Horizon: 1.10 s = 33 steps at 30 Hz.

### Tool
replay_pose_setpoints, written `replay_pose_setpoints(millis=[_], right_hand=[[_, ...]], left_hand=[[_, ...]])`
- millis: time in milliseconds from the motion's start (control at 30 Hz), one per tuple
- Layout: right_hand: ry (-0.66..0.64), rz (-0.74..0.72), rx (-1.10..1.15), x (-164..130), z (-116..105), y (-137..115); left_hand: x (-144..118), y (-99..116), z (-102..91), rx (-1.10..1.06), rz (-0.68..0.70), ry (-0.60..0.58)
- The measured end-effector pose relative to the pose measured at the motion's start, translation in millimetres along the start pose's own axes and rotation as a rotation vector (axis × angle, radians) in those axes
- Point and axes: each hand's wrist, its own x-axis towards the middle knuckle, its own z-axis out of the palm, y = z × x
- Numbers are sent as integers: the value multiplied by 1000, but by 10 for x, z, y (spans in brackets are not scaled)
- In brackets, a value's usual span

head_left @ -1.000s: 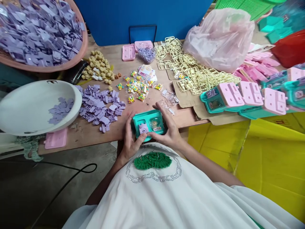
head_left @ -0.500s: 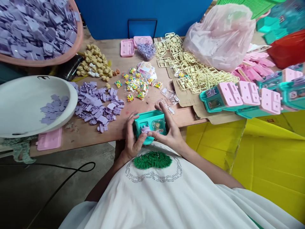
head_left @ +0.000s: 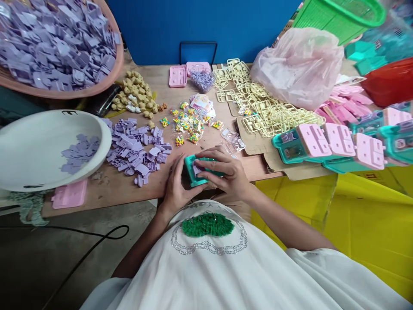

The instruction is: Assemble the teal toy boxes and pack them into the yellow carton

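Note:
Near the table's front edge, a teal plastic toy case (head_left: 192,178) is gripped at its left side by my left hand (head_left: 176,189), thumb along the near edge. My right hand (head_left: 226,172) lies over the case from the right, its fingers pressed on a small purple plastic piece (head_left: 196,168) set in the case's face. Much of the case is hidden under the right fingers. Just beyond sit clear plastic pieces (head_left: 237,142), and to the left a pile of purple parts (head_left: 138,146).
A white bowl (head_left: 32,150) and a pink basin (head_left: 120,56) of purple parts stand left. Tan figures (head_left: 134,90), bagged colourful bits (head_left: 187,125) and cream sprues (head_left: 277,112) lie behind. Teal-and-pink cases (head_left: 312,140) line the right, above a yellow box (head_left: 364,219).
My right hand has shifted from the case's right side to over its face, fingers now on the purple piece. The case has turned and its face is mostly covered. The camera view has tilted slightly.

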Motion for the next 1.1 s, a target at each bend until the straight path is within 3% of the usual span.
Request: replay_pose_setpoints(millis=[233,433,800,1000,1100], right_hand=[[-56,73,118,121,-44,52],[-144,78,72,155,-121,52],[-91,28,76,190,-43,79],[-255,44,148,296,-154,127],[-264,25,124,299,-160,148]], left_hand=[[45,-150,-58,100,18,7],[93,-107,-139,94,36,-52],[130,-81,-138,91,66,-50],[153,-117,-127,88,108,-44],[163,-135,-135,69,122,-49]])
